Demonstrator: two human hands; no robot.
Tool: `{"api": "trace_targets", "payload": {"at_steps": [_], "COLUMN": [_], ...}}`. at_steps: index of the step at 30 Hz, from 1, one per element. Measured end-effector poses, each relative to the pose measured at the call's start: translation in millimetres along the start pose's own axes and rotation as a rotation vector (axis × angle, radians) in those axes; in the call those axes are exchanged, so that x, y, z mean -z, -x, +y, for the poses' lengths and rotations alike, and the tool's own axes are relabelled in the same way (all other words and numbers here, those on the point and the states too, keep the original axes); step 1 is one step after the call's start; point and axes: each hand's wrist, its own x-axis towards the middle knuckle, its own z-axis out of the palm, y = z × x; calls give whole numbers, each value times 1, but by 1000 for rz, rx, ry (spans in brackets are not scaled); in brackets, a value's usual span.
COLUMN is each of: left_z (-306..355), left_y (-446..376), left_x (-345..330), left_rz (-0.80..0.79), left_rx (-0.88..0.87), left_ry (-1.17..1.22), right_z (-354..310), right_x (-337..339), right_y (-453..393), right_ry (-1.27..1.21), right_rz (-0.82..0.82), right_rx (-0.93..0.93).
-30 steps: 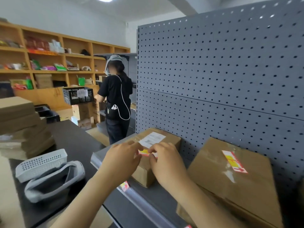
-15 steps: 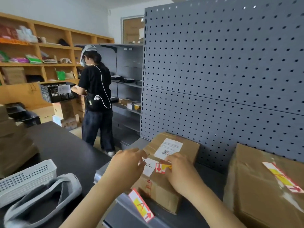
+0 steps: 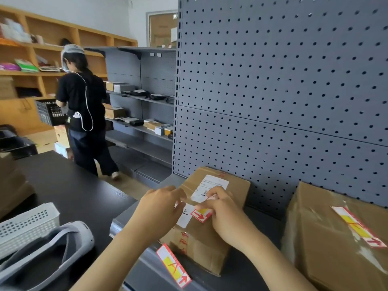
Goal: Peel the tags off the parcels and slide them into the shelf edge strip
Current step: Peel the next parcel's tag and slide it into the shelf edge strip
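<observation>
Now | right hand (image 3: pixel 225 215) pinches tag (image 3: pixel 201 214) (red-edged); left hand (image 3: pixel 159 208) steadies parcel (image 3: pixel 212 208), fingers relaxed

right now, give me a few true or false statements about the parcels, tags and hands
1. The right hand pinches a red and yellow tag on the small parcel. True.
2. A tag already sits at the shelf edge strip below that parcel. True.
3. The large parcel on the right has no tag. False: a long tag is stuck on its top.
4. The left hand holds the white basket. False: it rests on the small parcel.
5. The small parcel lies on the black counter. False: it sits on the grey shelf.
</observation>
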Motion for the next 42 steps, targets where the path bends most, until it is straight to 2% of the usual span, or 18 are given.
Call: {"api": "trace_targets", "payload": {"at_steps": [3,5,7,9,16,21,24,34,38,42], "left_z": [2,2,3,3,0,2,2,2,14,22], "left_y": [0,-1,-1,0,1,0,2,10,7,3], "left_x": [-3,-3,-4,-3,-1,0,1,6,3,-3], "left_rz": [5,6,11,15,2,-6,-2,11,14,-24], "left_rx": [-5,-9,-13,-16,-21,-25,-26,-41,-90,-121], "left_ry": [7,6,5,-2,-19,-19,-9,-9,1,8], "right_z": [-1,-3,-3,-2,4,0,-3,-5,-6,-8], "right_x": [-8,-12,-15,-15,-7,-8,-6,1,8,16], "right_y": [3,4,2,1,6,9,9,22,26,29], "right_ry": [-3,126,296,348,184,67,141,176,68,34], "right_rz": [187,273,254,212,38,128,185,157,142,193], "right_rx": [-30,-126,-245,-310,-285,-284,-289,-451,-508,-515]}}
